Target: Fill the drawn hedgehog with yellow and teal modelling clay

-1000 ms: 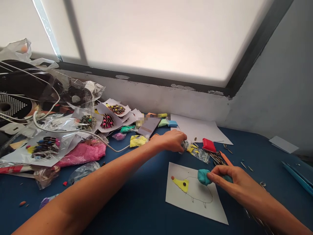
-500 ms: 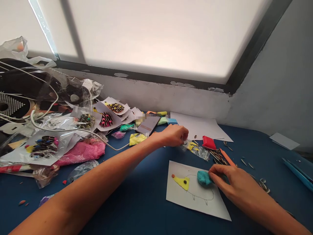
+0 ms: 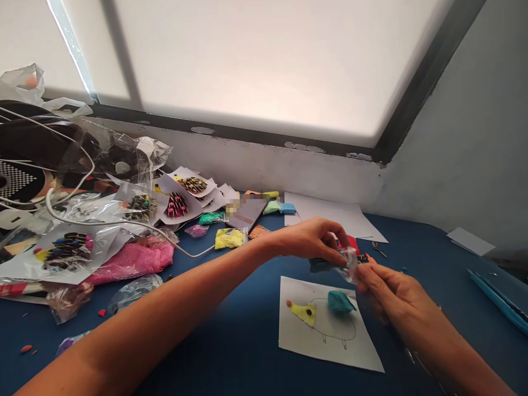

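My left hand (image 3: 317, 237) pinches a small clear plastic bag (image 3: 350, 265) above the far edge of a white paper sheet (image 3: 297, 344). Meeting it from the right, my right hand (image 3: 385, 286) closes its fingers on the same bag's edge. Below them, a lump of teal modelling clay (image 3: 340, 302) rests on the sheet, touched by neither hand. An animal outline is drawn there, its head filled with flat yellow clay (image 3: 303, 313), with a dark eye and an orange-red nose tip. The bag's contents are unclear.
Leftward lie finished seed-and-clay pictures (image 3: 193, 184), a pink cloth-like bundle (image 3: 136, 258) and a white cable (image 3: 111, 221). Behind my left arm are a yellow clay packet (image 3: 229, 238) and a phone (image 3: 247, 213). White paper (image 3: 330, 212) lies by the wall; a blue case-like object (image 3: 497, 300) is at right.
My right hand has let go of the teal clay, leaving it on the sheet, and moved up to the bag. My left hand has brought the plastic bag rightward to meet it.
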A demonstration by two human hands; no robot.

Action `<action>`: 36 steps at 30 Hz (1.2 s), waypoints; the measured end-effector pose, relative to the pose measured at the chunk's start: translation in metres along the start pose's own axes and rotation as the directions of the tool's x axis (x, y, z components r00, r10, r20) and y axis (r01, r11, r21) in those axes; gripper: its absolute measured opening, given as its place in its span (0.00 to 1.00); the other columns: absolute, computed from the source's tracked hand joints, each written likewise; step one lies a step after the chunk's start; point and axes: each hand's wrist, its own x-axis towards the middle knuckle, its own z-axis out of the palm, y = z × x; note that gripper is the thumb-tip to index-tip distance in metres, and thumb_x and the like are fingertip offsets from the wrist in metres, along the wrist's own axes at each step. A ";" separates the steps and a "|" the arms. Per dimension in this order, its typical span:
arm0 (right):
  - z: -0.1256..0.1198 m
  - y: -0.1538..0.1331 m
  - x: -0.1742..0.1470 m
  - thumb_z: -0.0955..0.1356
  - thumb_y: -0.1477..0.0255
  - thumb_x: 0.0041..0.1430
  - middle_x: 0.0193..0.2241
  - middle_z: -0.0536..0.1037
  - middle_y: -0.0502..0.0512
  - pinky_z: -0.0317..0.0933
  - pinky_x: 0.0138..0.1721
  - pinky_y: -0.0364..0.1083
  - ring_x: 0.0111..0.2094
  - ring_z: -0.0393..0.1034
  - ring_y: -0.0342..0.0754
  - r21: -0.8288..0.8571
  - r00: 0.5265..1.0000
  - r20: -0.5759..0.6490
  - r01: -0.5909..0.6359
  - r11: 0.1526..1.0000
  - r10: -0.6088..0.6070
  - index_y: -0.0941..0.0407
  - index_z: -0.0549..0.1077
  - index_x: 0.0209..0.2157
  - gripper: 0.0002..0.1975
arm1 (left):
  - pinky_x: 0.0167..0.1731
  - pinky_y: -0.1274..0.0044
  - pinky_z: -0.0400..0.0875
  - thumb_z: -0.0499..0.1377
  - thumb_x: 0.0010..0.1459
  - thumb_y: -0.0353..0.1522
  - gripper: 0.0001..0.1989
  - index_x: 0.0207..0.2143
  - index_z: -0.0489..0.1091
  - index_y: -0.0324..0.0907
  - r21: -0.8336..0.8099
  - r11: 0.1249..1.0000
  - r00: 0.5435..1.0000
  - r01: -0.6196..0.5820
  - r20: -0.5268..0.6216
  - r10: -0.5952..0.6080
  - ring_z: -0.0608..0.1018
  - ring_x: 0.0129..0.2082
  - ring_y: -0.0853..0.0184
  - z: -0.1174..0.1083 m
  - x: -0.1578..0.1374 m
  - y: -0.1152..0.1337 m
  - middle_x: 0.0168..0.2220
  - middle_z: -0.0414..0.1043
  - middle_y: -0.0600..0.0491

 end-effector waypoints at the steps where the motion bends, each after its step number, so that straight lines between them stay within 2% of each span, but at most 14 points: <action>1: 0.000 0.001 0.000 0.63 0.44 0.56 0.15 0.64 0.48 0.54 0.20 0.42 0.18 0.57 0.42 0.042 0.998 0.062 -0.018 0.999 0.015 0.53 0.73 0.24 0.26 | 0.27 0.80 0.63 0.65 0.53 0.34 0.15 0.41 0.69 0.38 -0.002 1.000 1.000 -0.014 0.005 0.014 0.70 0.27 0.75 0.001 0.000 0.000 0.29 0.69 0.56; 3: 0.000 0.002 0.000 0.62 0.45 0.58 0.14 0.60 0.46 0.53 0.19 0.40 0.18 0.54 0.40 0.100 0.984 0.173 -0.051 0.994 0.033 0.53 0.73 0.25 0.27 | 0.27 0.80 0.63 0.65 0.53 0.35 0.14 0.40 0.69 0.39 -0.002 0.999 0.999 -0.032 0.015 0.032 0.69 0.27 0.75 0.001 0.001 0.000 0.30 0.69 0.56; 4: 0.000 0.002 0.000 0.62 0.45 0.58 0.15 0.60 0.46 0.53 0.19 0.40 0.18 0.54 0.40 0.140 0.983 0.179 -0.066 0.988 0.041 0.53 0.73 0.26 0.26 | 0.27 0.80 0.62 0.65 0.53 0.36 0.14 0.40 0.69 0.39 -0.022 0.999 0.999 -0.039 0.025 0.039 0.69 0.28 0.75 0.000 0.001 0.000 0.30 0.69 0.57; 9: 0.003 0.001 0.000 0.68 0.48 0.53 0.21 0.66 0.48 0.50 0.18 0.39 0.19 0.54 0.37 0.327 0.991 0.100 -0.117 0.938 0.088 0.54 0.72 0.25 0.23 | 0.32 0.81 0.65 0.68 0.51 0.37 0.18 0.42 0.71 0.40 -0.242 0.970 0.995 -0.030 0.084 0.052 0.72 0.31 0.76 -0.009 -0.002 0.000 0.32 0.72 0.56; 13: 0.006 -0.002 0.001 0.70 0.46 0.49 0.22 0.66 0.48 0.52 0.18 0.40 0.19 0.52 0.38 0.343 0.995 0.028 -0.099 0.934 0.096 0.54 0.71 0.24 0.24 | 0.33 0.77 0.70 0.71 0.43 0.44 0.27 0.42 0.72 0.39 -0.290 0.949 0.988 0.125 0.122 -0.093 0.75 0.31 0.72 -0.016 -0.004 -0.003 0.32 0.73 0.55; 15: 0.006 -0.002 0.002 0.71 0.46 0.46 0.21 0.66 0.48 0.52 0.18 0.41 0.19 0.52 0.38 0.330 0.994 0.016 -0.112 0.937 0.113 0.55 0.72 0.24 0.24 | 0.34 0.74 0.73 0.71 0.40 0.47 0.29 0.39 0.71 0.38 -0.330 0.927 0.979 0.176 0.160 -0.129 0.77 0.30 0.70 -0.016 -0.003 -0.006 0.31 0.74 0.55; 18: 0.006 -0.001 0.003 0.72 0.46 0.45 0.16 0.62 0.46 0.52 0.19 0.41 0.18 0.52 0.39 0.305 0.990 0.049 -0.144 0.941 0.135 0.55 0.73 0.24 0.24 | 0.34 0.74 0.73 0.72 0.39 0.46 0.27 0.36 0.72 0.38 -0.360 0.922 0.982 0.146 0.165 -0.091 0.76 0.28 0.72 -0.014 -0.002 -0.009 0.28 0.74 0.56; 21: 0.007 -0.001 0.003 0.71 0.45 0.45 0.14 0.60 0.45 0.51 0.19 0.40 0.18 0.52 0.39 0.312 0.988 0.061 -0.155 0.937 0.143 0.54 0.72 0.23 0.25 | 0.30 0.78 0.70 0.72 0.41 0.44 0.25 0.37 0.73 0.37 -0.329 0.940 0.987 0.093 0.152 -0.045 0.75 0.28 0.74 -0.013 -0.001 -0.008 0.29 0.74 0.55; 25: 0.009 -0.005 0.003 0.71 0.44 0.44 0.17 0.61 0.45 0.51 0.19 0.40 0.19 0.52 0.38 0.351 0.989 0.036 -0.148 0.925 0.145 0.54 0.72 0.25 0.26 | 0.26 0.80 0.64 0.70 0.44 0.45 0.25 0.39 0.72 0.37 -0.314 0.947 0.998 0.063 0.048 -0.051 0.72 0.25 0.76 -0.015 -0.001 -0.005 0.28 0.72 0.56; 30: 0.010 -0.007 0.003 0.71 0.44 0.44 0.15 0.60 0.44 0.53 0.20 0.41 0.18 0.52 0.39 0.366 0.989 0.014 -0.144 0.920 0.149 0.54 0.71 0.26 0.26 | 0.28 0.79 0.63 0.68 0.46 0.46 0.25 0.38 0.72 0.36 -0.365 0.931 0.998 0.021 -0.055 -0.044 0.70 0.26 0.76 -0.014 0.001 -0.009 0.29 0.70 0.56; 33: 0.010 -0.003 0.004 0.72 0.47 0.46 0.14 0.61 0.43 0.52 0.20 0.40 0.18 0.52 0.39 0.346 0.986 -0.030 -0.142 0.927 0.162 0.53 0.73 0.31 0.23 | 0.31 0.80 0.65 0.66 0.52 0.42 0.21 0.42 0.72 0.37 -0.357 0.934 0.999 -0.007 -0.041 -0.008 0.71 0.30 0.75 -0.014 0.001 -0.013 0.33 0.71 0.55; 36: 0.009 0.000 0.005 0.73 0.49 0.46 0.15 0.63 0.44 0.52 0.19 0.40 0.18 0.53 0.39 0.342 0.986 -0.048 -0.132 0.931 0.157 0.53 0.73 0.30 0.22 | 0.35 0.80 0.66 0.64 0.55 0.37 0.19 0.48 0.71 0.40 -0.354 0.935 0.999 -0.033 0.015 0.041 0.73 0.34 0.74 -0.016 -0.001 -0.014 0.38 0.72 0.53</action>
